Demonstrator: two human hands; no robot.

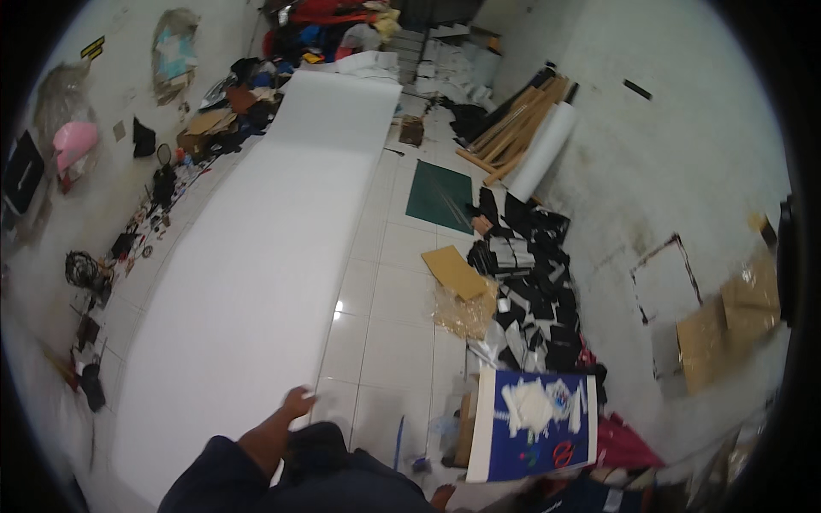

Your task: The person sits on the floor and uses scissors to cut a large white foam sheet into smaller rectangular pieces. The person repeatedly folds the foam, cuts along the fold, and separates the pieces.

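My left hand (298, 401) reaches forward from a dark sleeve, over the right edge of a long white sheet (248, 248). Its fingers look curled together; whether anything is between them is too small to make out. The sheet runs from the lower left of the floor up to a white roll (369, 64) at the far end. At the lower edge a small bit of skin shows beside my dark clothing; I cannot tell whether it is my right hand.
A green cutting mat (439, 196) lies right of the sheet. Brown cardboard (455, 272), dark fabric scraps (539, 316) and a blue printed sheet (539, 423) line the right side. Long tubes (522, 124) lean on the right wall. Clutter (137, 235) runs along the left wall.
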